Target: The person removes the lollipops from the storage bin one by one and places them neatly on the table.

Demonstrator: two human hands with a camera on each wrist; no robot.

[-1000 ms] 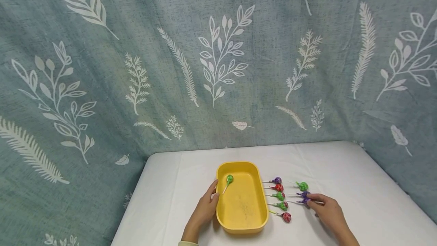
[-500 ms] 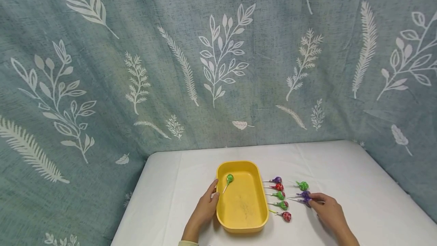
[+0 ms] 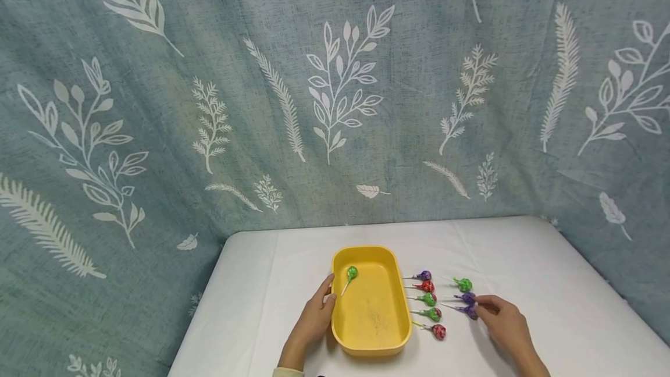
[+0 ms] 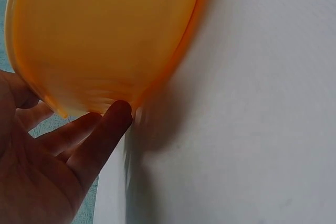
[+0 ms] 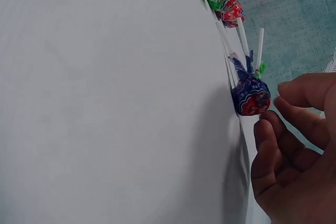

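Fingers of right hand loosely curled, gripping nothing, tips right at purple lollipop on table. Left hand with fingers straight against outer wall of yellow tray. Green lollipop inside tray, just beyond left fingertips.
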